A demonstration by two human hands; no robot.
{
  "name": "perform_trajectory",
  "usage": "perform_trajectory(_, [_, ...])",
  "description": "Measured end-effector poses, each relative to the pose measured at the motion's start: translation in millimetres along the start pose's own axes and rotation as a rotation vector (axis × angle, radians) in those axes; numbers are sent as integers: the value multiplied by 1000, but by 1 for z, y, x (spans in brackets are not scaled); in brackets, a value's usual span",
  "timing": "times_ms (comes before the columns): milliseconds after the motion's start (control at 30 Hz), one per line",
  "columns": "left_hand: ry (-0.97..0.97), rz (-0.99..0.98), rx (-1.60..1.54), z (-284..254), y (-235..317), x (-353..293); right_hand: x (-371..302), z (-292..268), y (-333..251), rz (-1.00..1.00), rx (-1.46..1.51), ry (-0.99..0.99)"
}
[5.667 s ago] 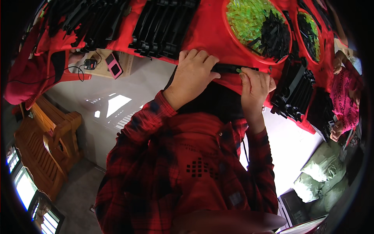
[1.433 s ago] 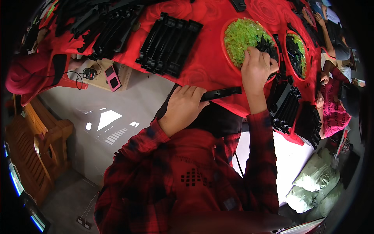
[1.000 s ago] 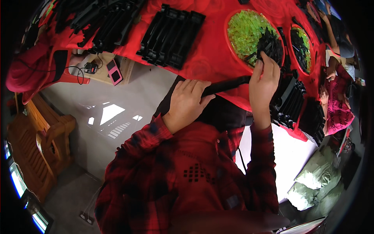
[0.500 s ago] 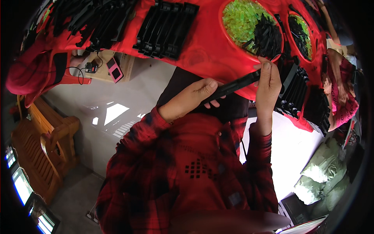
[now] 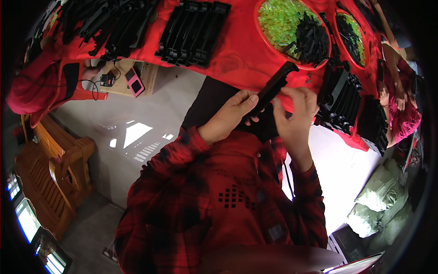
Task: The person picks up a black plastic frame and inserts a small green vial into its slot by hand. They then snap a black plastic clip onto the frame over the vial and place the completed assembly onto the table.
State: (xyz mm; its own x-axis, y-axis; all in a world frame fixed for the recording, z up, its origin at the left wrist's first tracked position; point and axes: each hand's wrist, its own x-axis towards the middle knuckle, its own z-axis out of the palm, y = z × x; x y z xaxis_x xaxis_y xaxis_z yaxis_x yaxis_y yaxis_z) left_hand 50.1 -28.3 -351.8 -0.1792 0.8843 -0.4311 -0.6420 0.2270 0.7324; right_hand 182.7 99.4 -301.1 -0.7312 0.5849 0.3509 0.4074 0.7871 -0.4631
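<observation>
A long black plastic strip [image 5: 276, 84] slants up and away in front of my body, its notched far end over the red table edge. My left hand [image 5: 235, 112] is closed round its lower end, thumb on top. My right hand [image 5: 296, 107] is at the strip's right side, fingers bent and thumb apart from them. Its fingertips come close to the strip; whether they touch it I cannot tell. Beyond the strip, a round red-rimmed basin [image 5: 278, 27] holds yellow-green translucent pieces and small black pieces.
On the red-covered table [image 5: 237, 55], black strips [image 5: 194, 32] lie in a row, with a looser pile [image 5: 109, 27] farther left. More strips [image 5: 340, 98] and a second basin [image 5: 351, 39] are at right, near another person's hands [image 5: 399, 96]. A wooden chair [image 5: 54, 169] stands left.
The strip has swung steeper, its far end now pointing farther up. My right hand has let go of that end and moved down and left along the strip.
</observation>
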Motion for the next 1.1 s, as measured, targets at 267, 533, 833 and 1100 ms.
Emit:
perform_trajectory(267, [76,90,126,15,-10,2,-14,24,-2,185,-20,-158])
perform_trajectory(533, [-93,-61,-292,4,1,3,-16,25,11,400,460,-220])
perform_trajectory(833, [-204,-100,-432,-9,-4,5,-15,23,21,360,663,-237])
perform_trajectory(1100, [-267,-113,-509,-7,3,3,-8,8,20,508,1114,-295])
